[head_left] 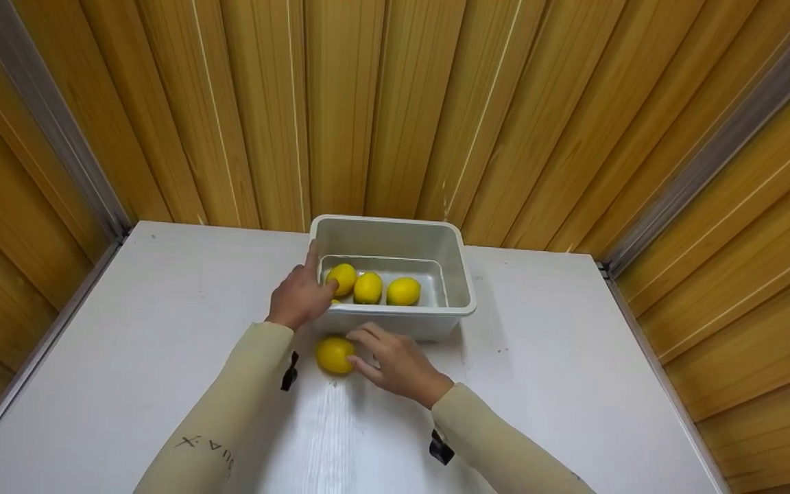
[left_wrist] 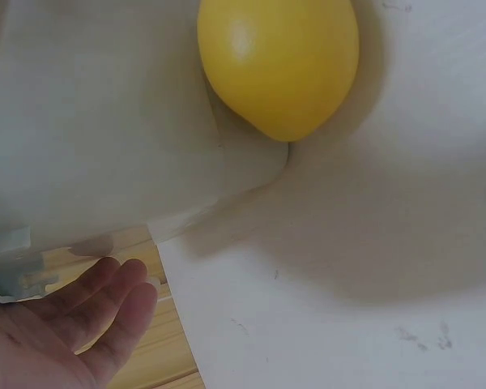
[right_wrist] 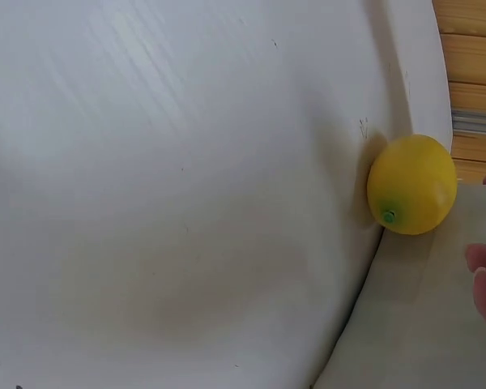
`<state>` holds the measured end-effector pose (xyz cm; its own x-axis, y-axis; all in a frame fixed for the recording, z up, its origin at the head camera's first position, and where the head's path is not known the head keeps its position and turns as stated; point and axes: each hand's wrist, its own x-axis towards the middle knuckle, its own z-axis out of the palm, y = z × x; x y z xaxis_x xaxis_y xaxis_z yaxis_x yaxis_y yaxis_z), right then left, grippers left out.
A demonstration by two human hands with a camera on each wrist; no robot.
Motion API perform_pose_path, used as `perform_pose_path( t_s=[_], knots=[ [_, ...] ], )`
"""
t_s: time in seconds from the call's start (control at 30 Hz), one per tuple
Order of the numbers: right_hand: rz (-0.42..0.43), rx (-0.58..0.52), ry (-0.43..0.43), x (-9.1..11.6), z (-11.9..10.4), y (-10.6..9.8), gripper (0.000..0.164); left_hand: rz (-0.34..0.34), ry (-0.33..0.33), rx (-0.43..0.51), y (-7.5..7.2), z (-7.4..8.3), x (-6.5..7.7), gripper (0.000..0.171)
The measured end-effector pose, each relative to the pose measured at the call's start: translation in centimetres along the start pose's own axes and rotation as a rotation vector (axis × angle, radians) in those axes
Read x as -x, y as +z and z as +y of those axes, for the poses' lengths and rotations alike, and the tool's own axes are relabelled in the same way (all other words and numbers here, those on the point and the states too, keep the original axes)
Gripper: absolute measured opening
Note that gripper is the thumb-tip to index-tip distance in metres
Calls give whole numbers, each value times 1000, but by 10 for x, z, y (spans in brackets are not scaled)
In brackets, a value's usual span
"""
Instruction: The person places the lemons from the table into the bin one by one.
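A yellow lemon lies on the white table against the front of a pale grey plastic bin. Its green stem end shows in the right wrist view. My right hand is just right of this lemon, thumb and fingers spread apart with the fingertips close to its side. At the bin's left front corner, my left hand holds the rim, thumb over the inside and fingers along the outside. Several lemons sit inside the bin, including one on the right, one in the middle and one by my left thumb.
The white table extends to both sides of the bin and toward me. Wood-look panels rise behind the bin and on both sides, with grey metal strips at the corners.
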<state>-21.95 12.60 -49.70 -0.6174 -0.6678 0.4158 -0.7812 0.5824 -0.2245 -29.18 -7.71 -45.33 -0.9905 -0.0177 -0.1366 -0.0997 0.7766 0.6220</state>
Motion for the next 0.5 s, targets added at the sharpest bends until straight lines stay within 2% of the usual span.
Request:
perform_pose_path(
  t_s=[0.37,0.5],
  knots=[
    [-156,80,100,-3,-5,16,51,0,4,23,-1,1,1,87],
    [-170,126,116,-2,-6,21,53,2,3,21,0,1,1,86]
  ],
)
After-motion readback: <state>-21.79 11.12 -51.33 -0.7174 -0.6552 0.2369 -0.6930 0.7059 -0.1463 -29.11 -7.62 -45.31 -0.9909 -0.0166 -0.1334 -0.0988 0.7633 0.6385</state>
